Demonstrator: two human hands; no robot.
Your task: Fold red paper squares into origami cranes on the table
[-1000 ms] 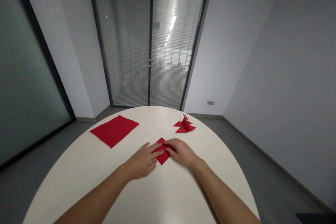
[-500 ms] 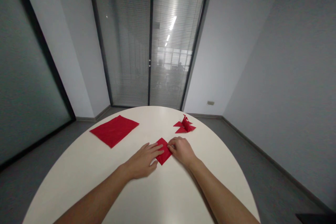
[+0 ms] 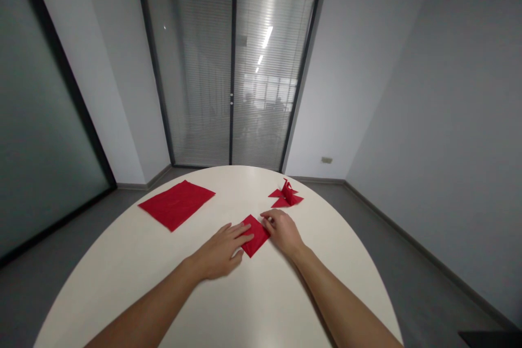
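Note:
A small folded red paper [image 3: 254, 234] lies flat on the round white table [image 3: 261, 304], a diamond shape in front of me. My left hand [image 3: 218, 253] rests flat on the table with its fingers stretched out, the fingertips pressing the paper's left edge. My right hand [image 3: 282, 231] lies at the paper's right corner, fingers curled down with the tips pressing on that edge.
A stack of flat red paper sheets [image 3: 176, 204] lies at the table's far left. A folded red paper crane [image 3: 286, 195] stands at the far right. Behind the table are glass doors with blinds [image 3: 232, 73] and grey floor all around.
My right hand has slid off the paper's middle toward its right corner, so more of the red paper shows. My left hand has stayed in place.

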